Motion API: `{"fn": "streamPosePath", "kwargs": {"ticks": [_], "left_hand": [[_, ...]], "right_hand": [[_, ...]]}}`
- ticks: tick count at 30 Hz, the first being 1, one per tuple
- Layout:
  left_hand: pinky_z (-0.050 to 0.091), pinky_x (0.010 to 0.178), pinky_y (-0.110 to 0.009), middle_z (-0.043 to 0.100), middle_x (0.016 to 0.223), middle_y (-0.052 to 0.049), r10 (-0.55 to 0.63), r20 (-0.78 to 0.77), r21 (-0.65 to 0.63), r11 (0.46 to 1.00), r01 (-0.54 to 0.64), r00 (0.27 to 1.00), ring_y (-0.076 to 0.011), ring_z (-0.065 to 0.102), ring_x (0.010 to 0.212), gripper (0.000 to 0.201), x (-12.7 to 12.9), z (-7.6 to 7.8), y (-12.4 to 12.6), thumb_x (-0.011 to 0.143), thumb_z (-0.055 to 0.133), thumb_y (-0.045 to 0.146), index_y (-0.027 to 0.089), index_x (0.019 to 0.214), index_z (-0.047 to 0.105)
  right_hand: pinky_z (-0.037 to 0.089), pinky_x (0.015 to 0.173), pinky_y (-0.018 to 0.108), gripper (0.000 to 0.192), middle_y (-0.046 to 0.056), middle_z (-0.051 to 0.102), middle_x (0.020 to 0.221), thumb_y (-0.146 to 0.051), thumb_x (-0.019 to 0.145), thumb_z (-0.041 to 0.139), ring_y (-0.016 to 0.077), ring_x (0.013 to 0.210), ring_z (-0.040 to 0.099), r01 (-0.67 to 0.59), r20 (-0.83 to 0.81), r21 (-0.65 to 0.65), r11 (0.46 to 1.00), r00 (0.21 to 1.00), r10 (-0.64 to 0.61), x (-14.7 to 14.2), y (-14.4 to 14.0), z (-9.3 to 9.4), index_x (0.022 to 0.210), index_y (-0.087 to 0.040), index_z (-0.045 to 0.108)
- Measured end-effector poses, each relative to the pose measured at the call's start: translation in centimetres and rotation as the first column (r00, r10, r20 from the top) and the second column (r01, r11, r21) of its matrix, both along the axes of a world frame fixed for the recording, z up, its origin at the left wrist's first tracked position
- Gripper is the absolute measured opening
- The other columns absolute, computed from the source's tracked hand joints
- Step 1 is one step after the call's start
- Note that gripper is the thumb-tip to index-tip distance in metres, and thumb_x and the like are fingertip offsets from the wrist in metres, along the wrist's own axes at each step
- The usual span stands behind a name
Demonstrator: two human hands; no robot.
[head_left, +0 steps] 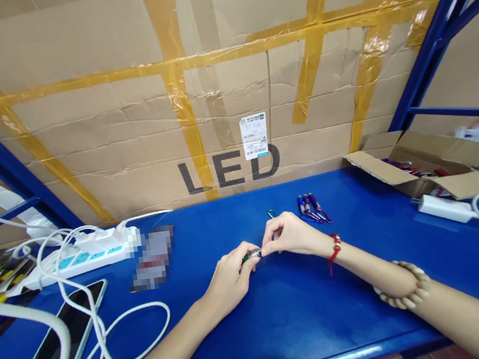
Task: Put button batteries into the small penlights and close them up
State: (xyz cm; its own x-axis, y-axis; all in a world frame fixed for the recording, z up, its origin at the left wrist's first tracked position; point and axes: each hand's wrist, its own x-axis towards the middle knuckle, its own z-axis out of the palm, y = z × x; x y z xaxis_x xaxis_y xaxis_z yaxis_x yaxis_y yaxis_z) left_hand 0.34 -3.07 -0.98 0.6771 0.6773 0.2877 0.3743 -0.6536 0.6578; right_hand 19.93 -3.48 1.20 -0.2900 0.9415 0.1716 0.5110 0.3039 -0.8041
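Presently: left hand [229,277] pinches small green flashlight [251,255] above mid tabletop [291,313] | right hand [288,236] pinches its silver end, green clip [271,213] just beyond | risk: loose fingertip grip may drop part, rolling toward near edge.

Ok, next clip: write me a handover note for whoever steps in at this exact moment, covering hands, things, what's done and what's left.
Left hand: grip closed on a small green keychain torch with a silver metal head, held just above the blue tabletop.
Right hand: fingertips pinch the torch's silver end; a green carabiner clip shows behind the fingers.
Nearby: three purple and blue keychain torches lie together on the table, and an open cardboard box at the right holds more.
Done: apparently those three, though that is a guess.
Left: the green one in hand; the box contents look untouched.
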Motion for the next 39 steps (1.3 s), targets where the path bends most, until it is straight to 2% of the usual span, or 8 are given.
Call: {"fn": "streamPosePath", "kwargs": {"ticks": [5,10,12,19,24,28,35,39], "left_hand": [[0.036,0.062,-0.021,0.058,0.077,0.000,-0.006,0.014,-0.041,0.999,0.007,1.000,-0.0111,0.053,0.065,0.010,-0.1,-0.2,-0.5,0.090,0.037,0.025,0.017,0.086,0.042],[0.038,0.064,-0.021,0.061,0.085,-0.003,-0.042,0.034,0.025,0.999,0.041,0.999,-0.0120,0.054,0.069,0.013,-0.2,-0.3,-0.4,0.091,0.036,0.023,0.017,0.081,0.042],[0.039,0.066,-0.022,0.060,0.082,-0.004,-0.027,0.037,0.081,0.996,0.024,0.999,-0.0130,0.055,0.072,0.016,-0.3,-0.4,-0.3,0.091,0.036,0.024,0.017,0.080,0.046],[0.040,0.075,-0.021,0.061,0.093,-0.002,0.005,0.099,0.107,0.994,-0.016,0.995,-0.0123,0.056,0.084,0.014,-0.3,-0.4,0.0,0.090,0.039,0.020,0.019,0.095,0.053],[0.039,0.073,-0.021,0.061,0.088,-0.002,0.059,0.097,0.090,0.994,-0.067,0.994,-0.0123,0.056,0.080,0.015,0.1,-0.6,0.6,0.090,0.039,0.021,0.018,0.093,0.054],[0.038,0.062,-0.018,0.057,0.073,0.000,0.118,0.112,0.015,0.993,-0.121,0.987,-0.0089,0.052,0.063,0.017,0.4,-0.4,0.6,0.091,0.039,0.024,0.017,0.092,0.054],[0.035,0.055,-0.017,0.052,0.065,0.002,0.098,0.103,-0.043,0.995,-0.094,0.990,-0.0072,0.046,0.056,0.021,0.5,0.1,0.4,0.091,0.037,0.027,0.015,0.090,0.054],[0.036,0.058,-0.018,0.053,0.065,0.002,0.029,0.107,-0.063,0.998,-0.022,0.994,-0.0080,0.048,0.058,0.021,0.5,0.3,0.2,0.090,0.038,0.027,0.014,0.088,0.053]], "right_hand": [[0.038,0.043,0.015,0.027,0.003,0.060,0.063,-0.036,0.074,0.063,0.0081,0.047,0.054,-0.176,0.037,-0.118,0.977,0.983,0.181,0.0,-0.6,0.4,0.072,-0.010,0.066],[0.041,0.052,0.014,0.033,0.003,0.059,0.072,-0.032,0.090,0.044,0.0034,0.048,0.051,-0.347,0.191,0.078,0.934,0.925,0.328,-0.4,-1.4,0.8,0.072,-0.010,0.061],[0.041,0.053,0.014,0.038,0.004,0.057,0.071,-0.034,0.091,0.040,0.0035,0.048,0.051,-0.335,0.215,0.106,0.936,0.927,0.307,-0.7,-1.7,0.7,0.068,-0.010,0.058],[0.038,0.046,0.016,0.044,0.001,0.052,0.052,-0.045,0.090,0.038,0.0076,0.044,0.051,-0.176,0.057,-0.121,0.977,0.981,0.184,-1.7,-1.8,0.1,0.065,-0.012,0.052],[0.037,0.057,0.017,0.037,-0.002,0.060,0.061,-0.042,0.089,0.046,0.0065,0.054,0.055,-0.063,0.257,0.039,0.997,0.965,0.051,-1.3,-1.5,0.4,0.068,-0.016,0.062],[0.034,0.057,0.019,0.027,-0.002,0.061,0.073,-0.048,0.077,0.061,0.0074,0.061,0.053,0.000,0.280,0.352,0.936,0.954,-0.105,-0.5,-1.2,0.7,0.078,-0.022,0.068],[0.034,0.056,0.017,0.020,-0.001,0.061,0.080,-0.040,0.082,0.058,0.0050,0.064,0.055,-0.151,0.289,0.599,0.787,0.957,-0.036,0.4,-0.6,0.4,0.082,-0.024,0.071],[0.032,0.052,0.017,0.022,-0.002,0.060,0.079,-0.042,0.079,0.060,0.0034,0.060,0.053,-0.153,0.291,0.628,0.763,0.955,-0.048,0.4,-0.8,0.6,0.077,-0.023,0.071]]}}
